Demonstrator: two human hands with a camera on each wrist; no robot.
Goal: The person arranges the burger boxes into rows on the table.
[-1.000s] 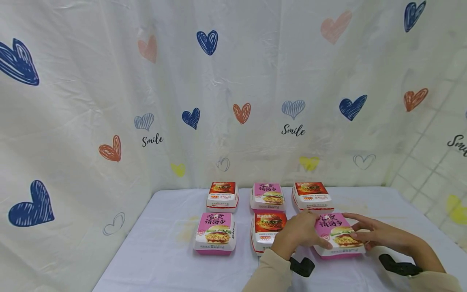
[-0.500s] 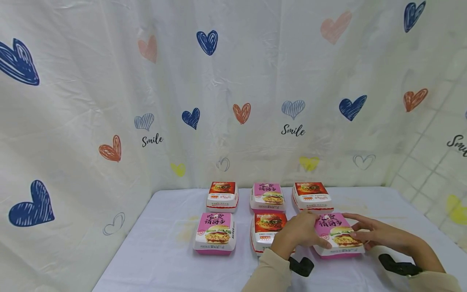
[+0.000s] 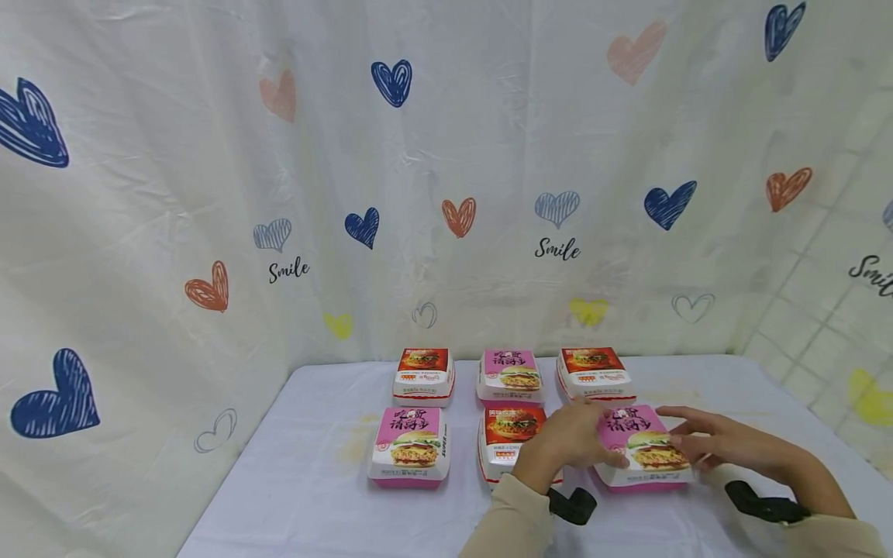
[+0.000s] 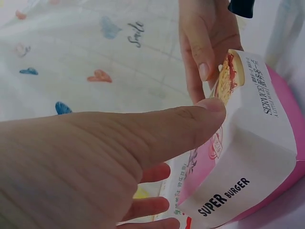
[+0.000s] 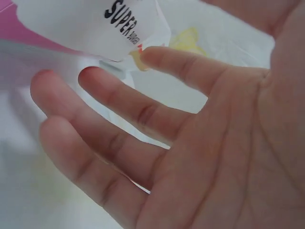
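Observation:
A pink-and-white burger box (image 3: pixel 645 449) stands at the right end of the front row on the table. My left hand (image 3: pixel 570 435) is at its left side, the thumb along the lid's edge. In the left wrist view, the straight thumb (image 4: pixel 186 126) overlaps the lid, with the other fingers spread beyond the box. On the opposite side, my right hand (image 3: pixel 739 446) touches the box near its back right corner. Its fingers look loosely straight and spread apart in the right wrist view, the index fingertip (image 5: pixel 152 56) right at the corner marked SUPER BURGER.
Close left of my left hand stands a red-and-white burger box (image 3: pixel 512 434), partly hidden by it. Another pink box (image 3: pixel 410 446) is further left. Behind are a red box (image 3: pixel 424 377), a pink one (image 3: pixel 509 376) and a red one (image 3: pixel 594 374). A heart-printed curtain (image 3: pixel 488 155) hangs behind the table.
Between my hands, the pink burger box has shifted very slightly left, and both hands have moved with it. The head view has turned a little. The other boxes stand as before.

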